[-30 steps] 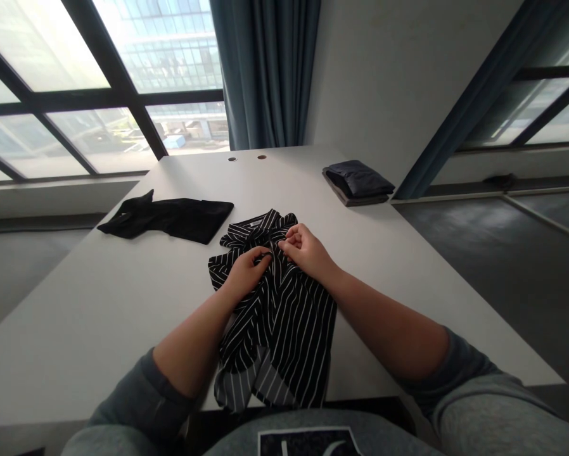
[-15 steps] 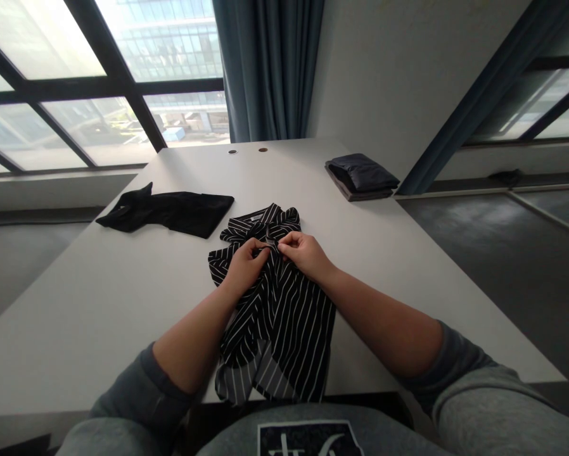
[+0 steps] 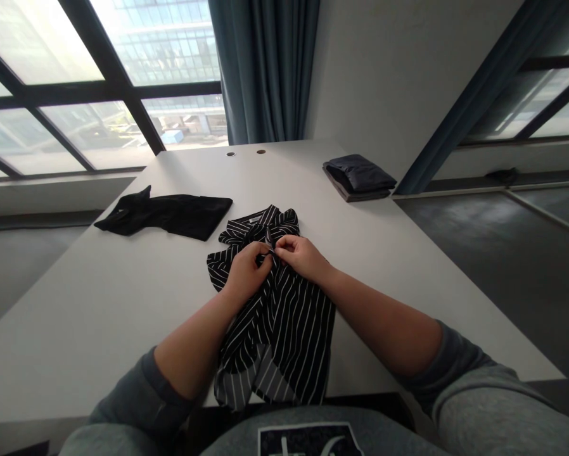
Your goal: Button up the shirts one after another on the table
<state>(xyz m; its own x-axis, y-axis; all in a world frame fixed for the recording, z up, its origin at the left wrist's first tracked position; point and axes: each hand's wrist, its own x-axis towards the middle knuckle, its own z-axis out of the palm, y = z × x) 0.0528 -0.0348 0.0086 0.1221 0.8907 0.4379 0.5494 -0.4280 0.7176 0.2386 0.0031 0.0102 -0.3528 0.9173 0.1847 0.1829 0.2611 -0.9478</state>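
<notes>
Nearest, the grey top (image 3: 232,437) of the person is seen at the table's near edge, and just beyond it a black, white-striped shirt (image 3: 303,329) is laid out on the white table (image 3: 123,316), its hem towards the body and its collar (image 3: 265,218) away. Over the upper front of the shirt, the cloth is pinched by the left hand (image 3: 246,272), thumb and forefinger nearly closed. Beside it the right hand (image 3: 303,256) is held with thumb and forefinger brought together at the same front edge, the other fingers curled; whether a button is gripped there cannot be told, the spot being small and partly covered. A second ago the right fingertips were held slightly farther off; now they have been brought in close to the left ones, so the work appears to be concentrated on one point of the front, while the rest of the shirt is left lying as it was. Farther off, a black garment (image 3: 184,212) is spread to the left and a folded stack of clothes (image 3: 360,174) is set to the right, with a blue curtain (image 3: 265,69) hung beyond.
</notes>
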